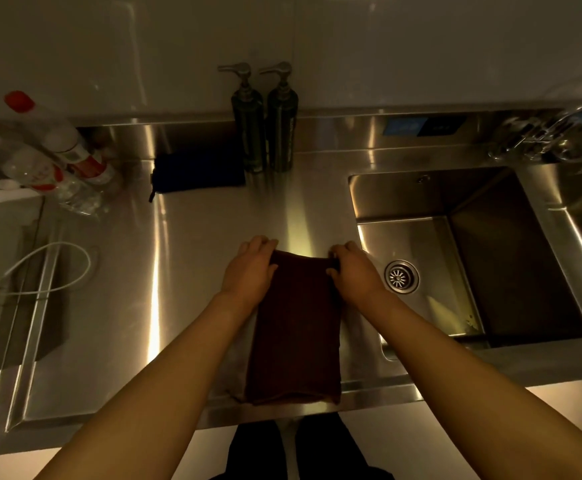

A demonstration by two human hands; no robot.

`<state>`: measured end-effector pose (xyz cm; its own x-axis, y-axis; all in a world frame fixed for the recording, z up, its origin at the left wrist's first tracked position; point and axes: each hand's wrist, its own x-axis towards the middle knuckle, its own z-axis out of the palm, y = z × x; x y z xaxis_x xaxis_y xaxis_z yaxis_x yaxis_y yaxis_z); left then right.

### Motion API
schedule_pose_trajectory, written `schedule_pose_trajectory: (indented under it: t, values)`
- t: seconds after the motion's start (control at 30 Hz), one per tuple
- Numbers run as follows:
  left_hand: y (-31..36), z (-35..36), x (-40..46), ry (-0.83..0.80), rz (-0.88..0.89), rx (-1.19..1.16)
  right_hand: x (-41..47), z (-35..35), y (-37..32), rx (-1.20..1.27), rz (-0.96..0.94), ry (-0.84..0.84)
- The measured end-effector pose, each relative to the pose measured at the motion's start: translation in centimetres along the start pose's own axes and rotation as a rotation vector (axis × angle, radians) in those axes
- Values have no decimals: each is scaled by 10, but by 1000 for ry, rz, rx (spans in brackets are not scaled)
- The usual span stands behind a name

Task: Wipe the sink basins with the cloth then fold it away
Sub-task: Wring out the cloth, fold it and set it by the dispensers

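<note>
Cloth (294, 327) lay soft and floppy on the desk (192, 271); left hand (249, 268) and right hand (352, 270) pinched its far corners, best grip spot.

A single wide-angle view looks from head height steeply down and forward over the steel counter (116, 306). The wall fills the top of the frame, the floor and the person's legs the bottom edge. The sink basin (456, 258) sits to the right. Both forearms reach in from below, close to the lens. Straight lines bend toward the edges.
</note>
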<state>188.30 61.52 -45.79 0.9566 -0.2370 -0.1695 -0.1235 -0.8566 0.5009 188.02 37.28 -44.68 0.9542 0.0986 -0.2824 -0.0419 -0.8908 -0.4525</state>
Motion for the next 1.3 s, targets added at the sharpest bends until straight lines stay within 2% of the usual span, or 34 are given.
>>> schedule_pose_trajectory:
  t: [0.17, 0.37, 0.5, 0.63, 0.83, 1.03, 1.17, 1.3]
  values:
    - [-6, 8, 18, -68, 38, 71, 7, 5, 0, -5, 34, -30]
    - [-10, 13, 21, -10, 21, -3, 17, 5, 4, -19, 38, -60]
    - [-17, 3, 28, 67, -57, -90, 32, -1, -2, -22, -24, -4]
    - [-27, -13, 45, 121, -115, -92, 64, -10, -20, -11, -92, 38]
    - [-40, -31, 72, 196, -149, -78, 112, -18, -41, -49, -95, 52]
    - [-36, -37, 60, 250, -126, -59, 101, -16, -30, -8, -133, 98]
    - [-16, -31, 1, 170, 33, -97, 43, -10, -16, 70, -242, 11]
    - [-14, -6, -87, -48, 182, -86, -37, 6, 1, 133, -282, -128]
